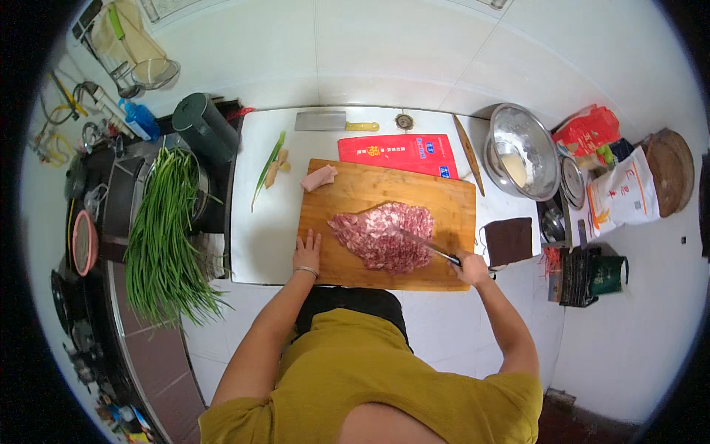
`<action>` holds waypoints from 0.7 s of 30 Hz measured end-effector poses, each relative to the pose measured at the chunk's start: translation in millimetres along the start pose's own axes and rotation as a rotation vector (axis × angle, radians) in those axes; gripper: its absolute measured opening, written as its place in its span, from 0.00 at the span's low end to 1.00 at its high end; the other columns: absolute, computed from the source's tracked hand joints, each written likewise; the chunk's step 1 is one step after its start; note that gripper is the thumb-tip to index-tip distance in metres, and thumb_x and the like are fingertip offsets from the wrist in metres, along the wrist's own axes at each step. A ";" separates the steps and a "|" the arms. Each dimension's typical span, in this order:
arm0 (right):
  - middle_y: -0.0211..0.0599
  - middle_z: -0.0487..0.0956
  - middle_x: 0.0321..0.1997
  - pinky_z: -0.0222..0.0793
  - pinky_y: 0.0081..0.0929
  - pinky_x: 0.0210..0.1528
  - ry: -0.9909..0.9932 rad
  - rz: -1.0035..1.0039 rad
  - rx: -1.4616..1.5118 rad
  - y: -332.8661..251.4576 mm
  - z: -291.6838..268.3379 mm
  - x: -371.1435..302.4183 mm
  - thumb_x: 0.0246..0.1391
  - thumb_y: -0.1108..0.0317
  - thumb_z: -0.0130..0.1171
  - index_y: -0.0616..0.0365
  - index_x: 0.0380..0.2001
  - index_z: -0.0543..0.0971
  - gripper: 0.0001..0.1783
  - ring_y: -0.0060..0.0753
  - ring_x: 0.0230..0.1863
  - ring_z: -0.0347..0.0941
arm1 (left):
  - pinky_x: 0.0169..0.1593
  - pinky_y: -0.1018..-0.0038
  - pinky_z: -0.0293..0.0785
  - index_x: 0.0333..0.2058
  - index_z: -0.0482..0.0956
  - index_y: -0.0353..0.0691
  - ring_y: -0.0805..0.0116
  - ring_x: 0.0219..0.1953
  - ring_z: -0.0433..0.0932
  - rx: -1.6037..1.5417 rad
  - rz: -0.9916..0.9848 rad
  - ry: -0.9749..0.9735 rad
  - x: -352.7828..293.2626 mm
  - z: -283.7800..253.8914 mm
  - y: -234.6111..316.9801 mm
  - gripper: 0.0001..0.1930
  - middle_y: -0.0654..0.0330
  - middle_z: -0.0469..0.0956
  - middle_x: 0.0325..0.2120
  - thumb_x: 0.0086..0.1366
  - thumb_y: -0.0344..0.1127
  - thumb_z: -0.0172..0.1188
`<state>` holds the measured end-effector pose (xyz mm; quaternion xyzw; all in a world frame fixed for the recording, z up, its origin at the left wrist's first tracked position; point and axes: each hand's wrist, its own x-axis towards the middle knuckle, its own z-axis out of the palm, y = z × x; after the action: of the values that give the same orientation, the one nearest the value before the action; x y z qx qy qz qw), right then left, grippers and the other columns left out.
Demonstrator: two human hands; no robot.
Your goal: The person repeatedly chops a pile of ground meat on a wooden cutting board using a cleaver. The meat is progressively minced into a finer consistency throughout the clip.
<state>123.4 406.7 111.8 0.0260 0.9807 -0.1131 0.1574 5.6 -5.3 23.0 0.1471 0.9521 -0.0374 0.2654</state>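
Holding a knife (pixel 427 245) slantwise to the chopped meat (pixel 381 235)

Gripping the dark handle in the fingers of the right hand (pixel 470 268), closed near the lower right corner of the wooden cutting board (pixel 444 198). Pointing the blade leftward and away from the body, with the tip over the middle of the chopped meat; hard to tell whether resting on top or sunk in. Spread as a flat heap at mid-board, longer from left to right than from near to far, and lying left of the right fingers and slightly beyond. Resting the left hand (pixel 307 256) on the board's left edge, fingers spread and without any tool. Nearer to the heap there by bare fingers, but meeting it on the right by the blade.

Showing print: on the table (pixel 265 231), just behind the board, a flat red packet (pixel 396 150) with white and yellow characters and blue patches; farther right, a white bag (pixel 625 194) with orange shapes and characters.
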 end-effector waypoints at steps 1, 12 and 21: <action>0.47 0.75 0.25 0.67 0.39 0.31 0.013 0.106 0.083 -26.0 -22.3 -17.5 0.43 0.60 0.54 0.54 0.32 0.73 0.13 0.50 0.30 0.71 | 0.56 0.63 0.57 0.60 0.42 0.51 0.47 0.59 0.46 -0.007 0.024 -0.005 -2.3 -5.1 -0.6 0.33 0.61 0.36 0.61 0.57 0.33 0.46; 0.39 0.72 0.16 0.64 0.33 0.22 0.803 0.548 0.799 -183.5 72.6 38.0 0.42 0.66 0.57 0.66 0.22 0.72 0.12 0.36 0.19 0.70 | 0.57 0.63 0.54 0.60 0.41 0.49 0.46 0.59 0.45 -0.024 0.133 -0.056 -1.0 -4.7 -12.5 0.53 0.57 0.37 0.61 0.39 0.45 0.67; 0.57 0.73 0.22 0.65 0.42 0.30 0.426 0.596 0.711 -216.4 -29.5 31.1 0.41 0.60 0.53 0.66 0.23 0.74 0.16 0.53 0.28 0.72 | 0.60 0.62 0.48 0.59 0.42 0.46 0.46 0.58 0.46 0.034 0.144 0.025 -0.2 2.5 -14.1 0.56 0.56 0.40 0.61 0.35 0.50 0.69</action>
<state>66.3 203.3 175.6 0.3790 0.8420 -0.3820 -0.0392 2.7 -19.2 20.8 0.2201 0.9416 -0.0325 0.2530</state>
